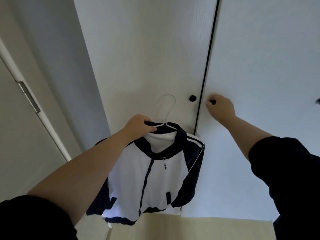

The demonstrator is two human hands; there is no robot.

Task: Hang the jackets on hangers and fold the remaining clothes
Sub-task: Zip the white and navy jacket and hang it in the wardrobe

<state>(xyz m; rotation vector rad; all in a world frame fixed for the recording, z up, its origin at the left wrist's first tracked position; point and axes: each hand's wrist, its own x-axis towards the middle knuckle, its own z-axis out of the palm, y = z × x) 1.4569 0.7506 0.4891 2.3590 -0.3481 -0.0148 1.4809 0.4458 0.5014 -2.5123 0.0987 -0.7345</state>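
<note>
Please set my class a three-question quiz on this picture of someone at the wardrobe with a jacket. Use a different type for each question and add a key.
1. True or false: the jacket is on the white hanger.
2. Multiple choice: what does the right hand grip? A) a black knob; B) the hanger's hook; C) a sleeve.
3. Fill in: the left hand holds the jacket up by its dark ____.
Key: 1 true; 2 A; 3 collar.
</note>
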